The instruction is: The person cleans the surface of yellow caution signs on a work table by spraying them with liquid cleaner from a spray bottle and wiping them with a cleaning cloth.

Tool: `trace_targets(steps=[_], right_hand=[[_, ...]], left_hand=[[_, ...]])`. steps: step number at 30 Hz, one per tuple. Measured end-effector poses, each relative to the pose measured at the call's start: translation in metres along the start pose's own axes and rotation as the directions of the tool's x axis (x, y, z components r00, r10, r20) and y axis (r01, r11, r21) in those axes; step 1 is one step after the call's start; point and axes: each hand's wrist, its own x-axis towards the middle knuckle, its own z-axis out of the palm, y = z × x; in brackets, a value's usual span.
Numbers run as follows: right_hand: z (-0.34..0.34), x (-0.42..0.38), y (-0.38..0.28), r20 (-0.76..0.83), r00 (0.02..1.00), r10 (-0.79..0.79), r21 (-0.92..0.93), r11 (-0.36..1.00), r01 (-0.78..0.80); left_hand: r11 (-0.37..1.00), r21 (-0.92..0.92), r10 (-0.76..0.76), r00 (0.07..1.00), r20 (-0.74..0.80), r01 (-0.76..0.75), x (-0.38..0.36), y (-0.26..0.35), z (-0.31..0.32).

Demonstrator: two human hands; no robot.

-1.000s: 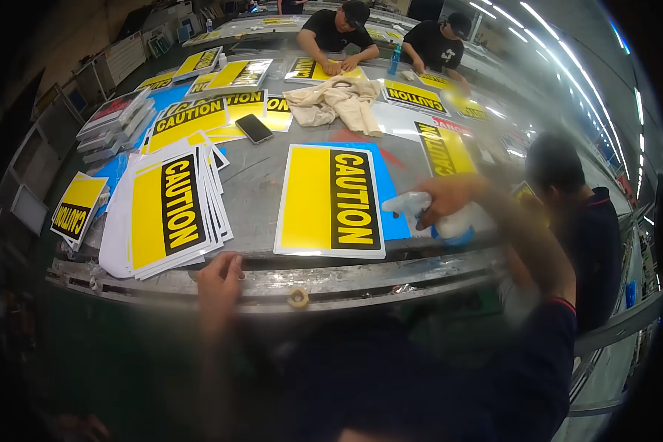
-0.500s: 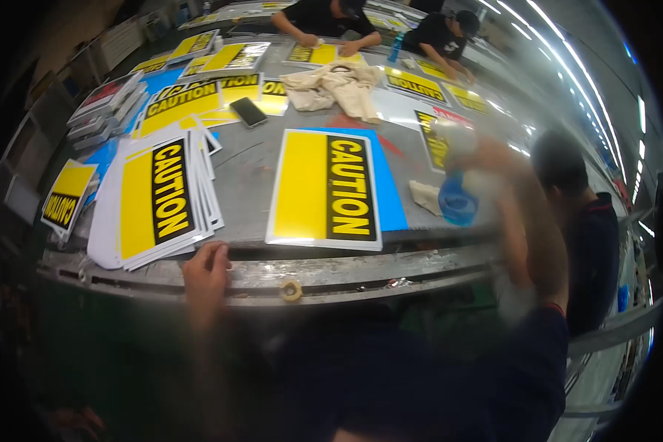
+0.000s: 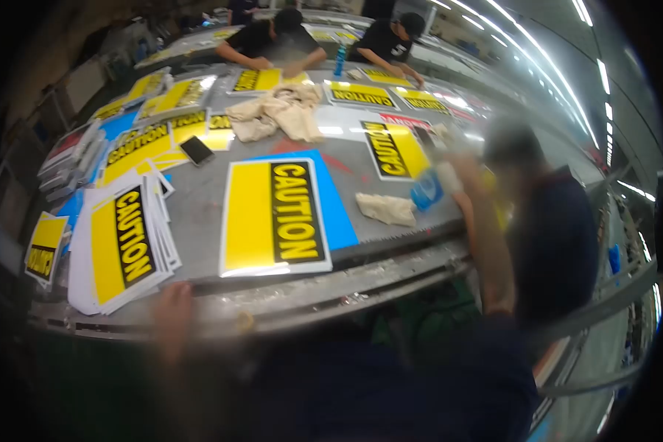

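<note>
My right hand (image 3: 462, 171) is blurred at the table's right side, closed around the neck of a spray bottle (image 3: 426, 189) with blue liquid. The bottle leans over, its base toward the left. Beside it lies a crumpled cream cloth (image 3: 385, 209). In front of me a yellow and black CAUTION sign (image 3: 254, 214) rests partly on a blue sheet (image 3: 337, 214). My left hand (image 3: 174, 306) is at the table's front edge, near a fanned stack of CAUTION signs (image 3: 110, 250). Its fingers are smeared by motion.
A phone (image 3: 197, 151) and a bunched cream cloth (image 3: 276, 114) lie farther back. More CAUTION signs (image 3: 394, 151) cover the table. A roll of tape (image 3: 244, 321) sits on the front rail. One person (image 3: 552, 228) stands close on the right; two others work across the table.
The view has turned, so the table appears shifted left and lower. The spray bottle has gone from upright to tilted in my right hand. My left hand stays at the table edge.
</note>
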Motion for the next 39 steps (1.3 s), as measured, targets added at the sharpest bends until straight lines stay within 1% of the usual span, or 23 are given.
trace_targets(steps=[1, 3, 5, 6, 9, 10, 13, 17, 18, 19, 20, 21, 22, 25, 27, 29, 31, 32, 33, 34, 35, 37, 39], right_hand=[[0.003, -0.007, 0.005, -0.039, 0.999, -0.012, 0.046, 0.999, 0.014], [-0.01, 0.001, 0.022, 0.079, 0.994, 0.077, 0.083, 0.993, -0.084], [-0.008, -0.003, 0.017, 0.078, 0.997, 0.017, 0.04, 0.999, -0.02], [-0.018, 0.013, 0.036, 0.118, 0.99, 0.074, -0.099, 0.993, -0.062], [-0.014, -0.012, 0.01, 0.139, 0.989, -0.045, -0.176, 0.982, 0.069], [-0.018, -0.011, 0.009, 0.146, 0.989, 0.024, -0.117, 0.993, -0.006], [-0.035, -0.047, 0.002, -0.138, 0.969, -0.206, -0.568, 0.818, 0.093], [-0.038, -0.087, 0.026, -0.157, 0.898, -0.411, -0.453, 0.838, 0.305], [-0.012, -0.11, 0.001, -0.134, 0.887, -0.442, -0.419, 0.836, 0.354], [0.014, -0.138, -0.024, -0.116, 0.88, -0.46, -0.385, 0.838, 0.387], [0.047, -0.163, -0.072, -0.003, 0.801, -0.598, -0.539, 0.676, 0.502], [0.085, -0.172, -0.109, 0.142, 0.701, -0.699, -0.645, 0.471, 0.601], [0.117, -0.17, -0.111, 0.138, 0.712, -0.688, -0.545, 0.547, 0.635], [0.207, -0.124, -0.093, 0.144, 0.668, -0.73, -0.214, 0.636, 0.742], [0.264, -0.097, -0.082, 0.186, 0.608, -0.772, -0.137, 0.592, 0.794], [0.315, -0.081, -0.061, 0.291, 0.69, -0.663, -0.073, 0.703, 0.707], [0.35, -0.071, -0.033, 0.417, 0.636, -0.65, -0.071, 0.674, 0.735], [0.359, -0.069, -0.017, 0.552, 0.6, -0.579, -0.064, 0.687, 0.723], [0.359, -0.069, -0.009, 0.691, 0.579, -0.433, -0.02, 0.789, 0.614], [0.356, -0.071, -0.005, 0.715, 0.531, -0.454, 0.018, 0.772, 0.636], [0.352, -0.069, -0.001, 0.738, 0.48, -0.474, 0.061, 0.755, 0.653], [0.348, -0.058, 0.006, 0.781, 0.494, -0.381, 0.063, 0.836, 0.546], [0.347, -0.047, 0.015, 0.784, 0.479, -0.395, -0.002, 0.77, 0.638]], left_hand=[[0.999, 0.036, 0.016, 0.999, -0.035, -0.014, -0.001, -0.002, 0.004], [0.987, 0.038, -0.16, 0.975, 0.154, 0.156, 0.002, 0.034, -0.015], [0.998, -0.06, -0.02, 0.999, 0.03, 0.022, 0.003, 0.002, 0.0], [0.994, -0.109, -0.027, 0.999, 0.026, 0.03, 0.001, 0.014, -0.002], [0.981, -0.17, -0.097, 0.995, 0.001, 0.095, -0.003, 0.03, -0.008], [0.985, -0.148, -0.085, 0.996, -0.007, 0.083, -0.005, 0.028, -0.008], [0.983, -0.175, -0.063, 0.998, -0.006, 0.061, -0.007, 0.028, -0.01], [0.966, -0.239, -0.103, 0.995, 0.003, 0.101, 0.0, 0.028, -0.004], [0.935, -0.263, -0.215, 0.97, 0.113, 0.238, 0.005, 0.053, -0.011], [0.929, -0.297, -0.182, 0.971, 0.153, 0.22, 0.012, 0.054, -0.005], [0.921, -0.357, -0.117, 0.985, 0.129, 0.156, 0.017, 0.053, 0.01], [0.955, -0.287, -0.032, 0.988, 0.152, 0.076, 0.026, 0.069, 0.015], [0.972, -0.235, 0.026, 0.984, 0.177, 0.017, 0.03, 0.093, 0.019], [0.891, -0.172, 0.446, 0.881, 0.16, -0.42, 0.059, 0.097, 0.05], [0.845, -0.154, 0.534, 0.799, 0.277, -0.512, 0.075, 0.092, 0.057], [0.763, -0.149, 0.631, 0.674, 0.385, -0.629, 0.093, 0.083, 0.065], [0.762, -0.197, 0.627, 0.625, 0.465, -0.617, 0.096, 0.09, 0.067], [0.737, -0.193, 0.642, 0.581, 0.5, -0.648, 0.098, 0.091, 0.069], [0.712, -0.188, 0.651, 0.537, 0.536, -0.676, 0.101, 0.091, 0.071], [0.691, -0.185, 0.653, 0.494, 0.574, -0.699, 0.102, 0.088, 0.072], [0.722, -0.227, 0.637, 0.501, 0.586, -0.653, 0.105, 0.084, 0.073], [0.726, -0.251, 0.638, 0.491, 0.593, -0.641, 0.11, 0.079, 0.073], [0.733, -0.244, 0.628, 0.495, 0.601, -0.635, 0.111, 0.075, 0.075]])
